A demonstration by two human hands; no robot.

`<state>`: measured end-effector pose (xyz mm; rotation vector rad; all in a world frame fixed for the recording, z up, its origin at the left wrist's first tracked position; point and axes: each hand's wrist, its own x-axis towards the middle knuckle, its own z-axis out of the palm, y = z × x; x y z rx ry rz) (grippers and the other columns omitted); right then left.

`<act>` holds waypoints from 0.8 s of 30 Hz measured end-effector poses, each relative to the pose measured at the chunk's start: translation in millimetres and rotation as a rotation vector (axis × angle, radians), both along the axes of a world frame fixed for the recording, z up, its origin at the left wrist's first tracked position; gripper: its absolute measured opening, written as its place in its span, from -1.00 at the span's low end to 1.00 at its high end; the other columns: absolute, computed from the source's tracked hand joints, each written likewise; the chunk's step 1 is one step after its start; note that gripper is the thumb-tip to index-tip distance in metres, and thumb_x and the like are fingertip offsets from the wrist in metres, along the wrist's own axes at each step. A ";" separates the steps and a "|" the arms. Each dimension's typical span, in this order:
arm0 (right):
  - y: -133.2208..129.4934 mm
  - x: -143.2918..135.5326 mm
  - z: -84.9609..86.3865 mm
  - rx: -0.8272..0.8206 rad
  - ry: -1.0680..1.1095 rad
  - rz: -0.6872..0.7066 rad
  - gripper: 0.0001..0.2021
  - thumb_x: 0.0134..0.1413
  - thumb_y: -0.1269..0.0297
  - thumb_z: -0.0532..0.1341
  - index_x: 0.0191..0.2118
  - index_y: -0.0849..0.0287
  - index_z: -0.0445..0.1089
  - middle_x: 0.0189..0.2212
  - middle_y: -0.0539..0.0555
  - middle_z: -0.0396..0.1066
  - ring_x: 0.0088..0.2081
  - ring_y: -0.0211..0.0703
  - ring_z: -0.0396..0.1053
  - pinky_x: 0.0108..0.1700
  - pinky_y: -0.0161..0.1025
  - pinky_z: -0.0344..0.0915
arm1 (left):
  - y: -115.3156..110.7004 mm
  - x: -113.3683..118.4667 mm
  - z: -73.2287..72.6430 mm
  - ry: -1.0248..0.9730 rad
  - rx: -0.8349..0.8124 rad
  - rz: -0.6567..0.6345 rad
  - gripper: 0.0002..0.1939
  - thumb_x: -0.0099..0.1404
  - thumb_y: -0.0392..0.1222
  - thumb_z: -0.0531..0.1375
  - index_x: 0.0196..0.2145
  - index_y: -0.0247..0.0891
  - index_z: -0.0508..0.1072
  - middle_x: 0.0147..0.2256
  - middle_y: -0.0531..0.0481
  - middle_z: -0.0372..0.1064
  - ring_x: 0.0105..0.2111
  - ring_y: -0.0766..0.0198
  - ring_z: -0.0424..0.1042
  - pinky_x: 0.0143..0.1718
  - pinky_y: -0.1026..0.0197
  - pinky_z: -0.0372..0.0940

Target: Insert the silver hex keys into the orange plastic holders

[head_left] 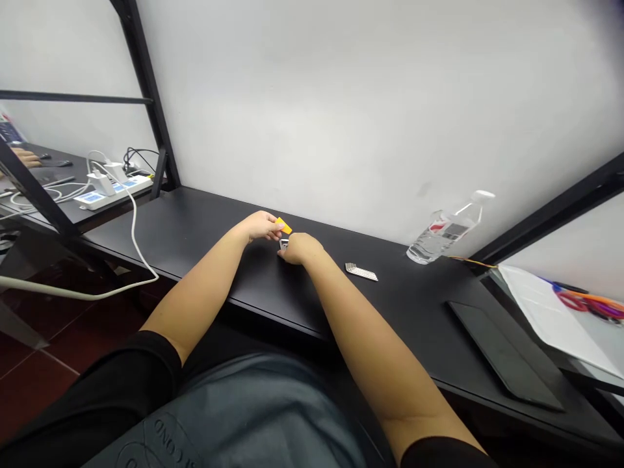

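Two bare hands work close together over the black bench [214, 214]. The left hand [262, 225] has its fingers pinched on a small yellow piece [283, 225], held just above the right hand [301, 248]. The right fingers curl at a small silvery piece [283, 244], which shows only in part beside the thumb; the back of the hand hides the rest, so I cannot tell whether they grip it.

To the right of the hands, a row of slim, bent metal keys [361, 272] lies flat on the bench. Farther right, a clear bottle [446, 229] with a white cap stands near the wall [341, 117]. Nearer the bench's right end lies a flat dark panel [504, 354], and past it a white sheet [556, 318] beside coloured cables [592, 303].

Off to the left, a power strip [114, 193] carries white plugs [101, 183], and another person's hand [25, 157] rests on the neighbouring surface.
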<state>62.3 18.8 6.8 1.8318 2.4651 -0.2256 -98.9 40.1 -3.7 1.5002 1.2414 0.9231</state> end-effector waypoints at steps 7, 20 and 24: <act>-2.8 25.7 9.5 -0.064 0.116 0.122 -0.93 -0.02 0.26 0.34 -0.36 0.10 0.52 -0.36 0.13 0.55 -0.31 -0.01 0.48 -0.32 -0.19 0.28 | 4.3 -6.4 -4.0 0.026 0.010 0.024 -0.78 0.22 -0.09 0.34 -0.31 -0.32 0.61 -0.37 -0.13 0.58 -0.38 0.25 0.54 -0.35 0.26 0.31; 7.8 28.2 2.8 -0.102 0.263 0.294 -0.76 -0.05 0.42 0.28 -0.21 0.07 0.55 -0.19 0.04 0.58 -0.23 -0.12 0.46 -0.28 -0.29 0.26 | 4.4 0.1 -6.8 0.129 -0.193 0.130 -0.89 0.16 -0.21 0.36 -0.40 -0.32 0.58 -0.47 -0.11 0.54 -0.40 0.22 0.54 -0.32 0.24 0.41; 10.3 31.8 0.1 -0.085 0.287 0.316 -0.73 -0.03 0.38 0.29 -0.15 0.08 0.56 -0.13 0.06 0.57 -0.20 -0.11 0.46 -0.24 -0.30 0.29 | 3.7 -2.9 -4.1 0.122 -0.150 0.130 -0.88 0.14 -0.20 0.38 -0.42 -0.31 0.57 -0.45 -0.11 0.55 -0.40 0.22 0.54 -0.32 0.24 0.38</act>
